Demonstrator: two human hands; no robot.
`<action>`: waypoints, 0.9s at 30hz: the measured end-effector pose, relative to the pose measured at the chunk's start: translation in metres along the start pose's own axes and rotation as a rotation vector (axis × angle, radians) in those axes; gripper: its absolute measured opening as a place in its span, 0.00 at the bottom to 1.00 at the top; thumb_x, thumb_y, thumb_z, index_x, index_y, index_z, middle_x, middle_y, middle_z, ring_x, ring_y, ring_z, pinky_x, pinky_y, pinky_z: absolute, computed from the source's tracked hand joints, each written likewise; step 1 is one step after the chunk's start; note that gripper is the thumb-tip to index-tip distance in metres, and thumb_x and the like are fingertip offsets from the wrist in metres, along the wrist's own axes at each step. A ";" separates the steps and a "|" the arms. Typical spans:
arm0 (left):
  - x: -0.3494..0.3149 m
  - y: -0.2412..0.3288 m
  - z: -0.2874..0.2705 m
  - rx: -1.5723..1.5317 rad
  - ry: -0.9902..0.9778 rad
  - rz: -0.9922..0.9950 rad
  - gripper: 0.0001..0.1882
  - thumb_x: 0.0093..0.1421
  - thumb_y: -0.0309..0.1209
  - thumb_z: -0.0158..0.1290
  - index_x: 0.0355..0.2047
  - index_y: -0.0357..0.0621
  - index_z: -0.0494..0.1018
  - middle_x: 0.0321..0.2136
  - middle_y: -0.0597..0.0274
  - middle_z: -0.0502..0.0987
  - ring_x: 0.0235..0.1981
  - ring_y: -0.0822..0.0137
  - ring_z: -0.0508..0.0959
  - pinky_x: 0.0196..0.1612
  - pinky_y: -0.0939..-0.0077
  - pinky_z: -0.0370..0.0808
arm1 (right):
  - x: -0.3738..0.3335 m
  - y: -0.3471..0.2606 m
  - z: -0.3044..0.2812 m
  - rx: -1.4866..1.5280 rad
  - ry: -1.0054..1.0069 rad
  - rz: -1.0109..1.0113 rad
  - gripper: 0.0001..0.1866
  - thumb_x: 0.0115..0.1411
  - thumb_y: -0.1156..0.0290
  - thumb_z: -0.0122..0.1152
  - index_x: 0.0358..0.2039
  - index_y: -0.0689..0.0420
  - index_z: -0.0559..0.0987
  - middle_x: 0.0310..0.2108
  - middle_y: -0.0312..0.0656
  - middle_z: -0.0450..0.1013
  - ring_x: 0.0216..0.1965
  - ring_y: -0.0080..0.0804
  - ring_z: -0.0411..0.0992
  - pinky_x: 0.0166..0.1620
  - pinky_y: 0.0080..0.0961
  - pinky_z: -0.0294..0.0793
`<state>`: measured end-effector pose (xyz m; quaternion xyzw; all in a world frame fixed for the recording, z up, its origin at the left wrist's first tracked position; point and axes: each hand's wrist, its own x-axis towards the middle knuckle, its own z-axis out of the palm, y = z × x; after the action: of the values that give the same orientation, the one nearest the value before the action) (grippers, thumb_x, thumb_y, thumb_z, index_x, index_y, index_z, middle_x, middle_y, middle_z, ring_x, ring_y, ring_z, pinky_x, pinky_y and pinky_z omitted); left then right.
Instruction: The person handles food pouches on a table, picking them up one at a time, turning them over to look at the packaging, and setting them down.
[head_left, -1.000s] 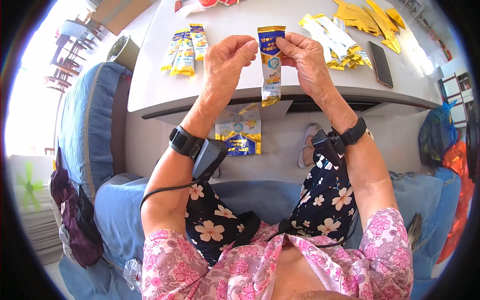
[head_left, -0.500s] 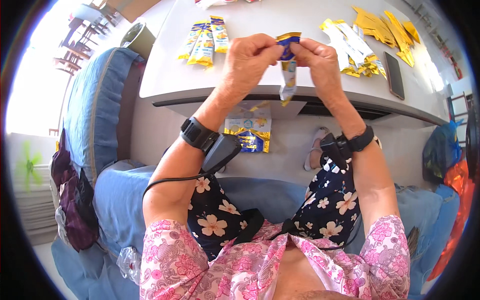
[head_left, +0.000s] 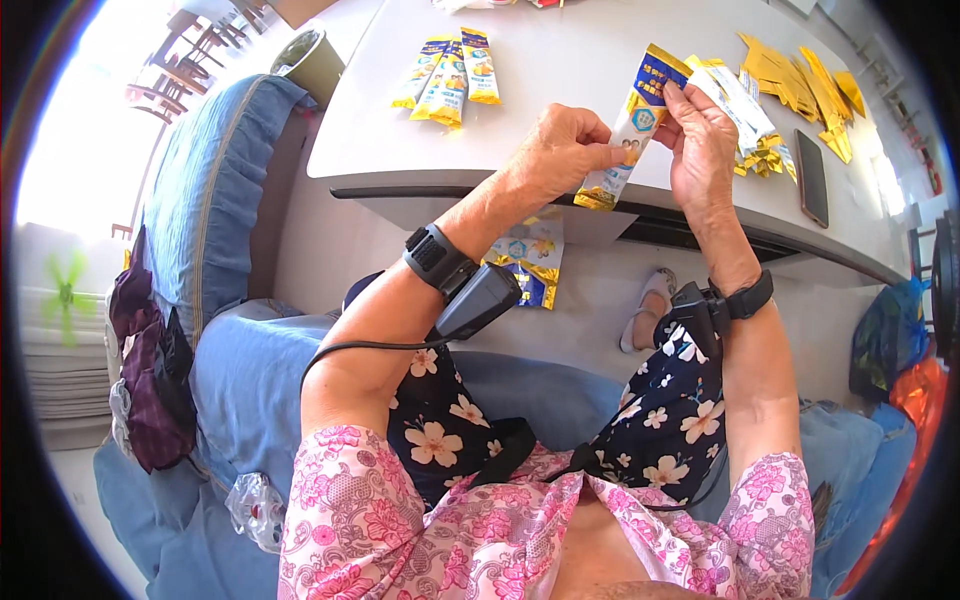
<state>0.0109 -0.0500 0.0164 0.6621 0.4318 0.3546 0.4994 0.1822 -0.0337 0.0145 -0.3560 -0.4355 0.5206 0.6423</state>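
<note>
A slim stick packet [head_left: 645, 92] in blue, white and yellow slants over the table's front edge, its printed face toward me. My right hand [head_left: 703, 150] grips its upper right edge between thumb and fingers. Lower down, the thumb of my left hand [head_left: 560, 155] presses on the packet's left side, with the other fingers curled. Several similar full-looking packets [head_left: 452, 88] lie fanned on the table to the left. Right of my right hand lies a pile of white-and-gold packets [head_left: 735, 105], partly hidden by that hand.
Flattened gold pieces [head_left: 780, 75] lie at the far right of the table [head_left: 550, 50]. A dark phone [head_left: 811, 178] rests near the right front edge. Below, a blue, white and yellow bag [head_left: 532, 275] is on the floor. A bin [head_left: 308, 65] stands left of the table.
The packet, earlier pinched at its top by both hands, has swung to the right and turned its broad face to me. My left hand has slid down to its lower side.
</note>
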 end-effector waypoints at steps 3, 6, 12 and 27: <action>0.001 -0.002 -0.002 -0.013 0.067 0.082 0.14 0.52 0.34 0.59 0.29 0.33 0.76 0.19 0.64 0.75 0.20 0.80 0.69 0.22 0.84 0.65 | 0.000 -0.001 0.005 0.052 0.000 0.030 0.11 0.58 0.67 0.57 0.37 0.62 0.74 0.31 0.37 0.74 0.30 0.22 0.73 0.33 0.21 0.75; 0.003 -0.003 -0.003 0.001 0.090 0.069 0.13 0.53 0.33 0.58 0.29 0.33 0.76 0.19 0.64 0.75 0.21 0.80 0.69 0.22 0.85 0.65 | 0.000 0.004 0.002 -0.074 -0.139 0.148 0.11 0.54 0.68 0.61 0.35 0.61 0.75 0.29 0.35 0.74 0.30 0.20 0.72 0.34 0.21 0.74; 0.003 -0.008 0.002 0.076 0.073 0.011 0.13 0.52 0.34 0.58 0.28 0.32 0.75 0.20 0.63 0.75 0.21 0.79 0.70 0.23 0.83 0.67 | 0.003 0.005 0.002 -0.095 -0.043 0.091 0.10 0.53 0.70 0.62 0.34 0.60 0.76 0.30 0.36 0.74 0.30 0.20 0.72 0.35 0.20 0.75; 0.024 -0.041 -0.071 1.005 0.733 -0.061 0.13 0.47 0.31 0.54 0.26 0.31 0.75 0.24 0.41 0.76 0.30 0.47 0.76 0.34 0.58 0.72 | 0.008 0.004 -0.010 -0.455 -0.082 0.088 0.14 0.56 0.68 0.56 0.40 0.63 0.73 0.33 0.42 0.75 0.33 0.25 0.73 0.35 0.20 0.73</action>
<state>-0.0527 0.0031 -0.0043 0.6388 0.7081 0.2977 -0.0442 0.1910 -0.0253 0.0086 -0.4887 -0.5517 0.4503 0.5039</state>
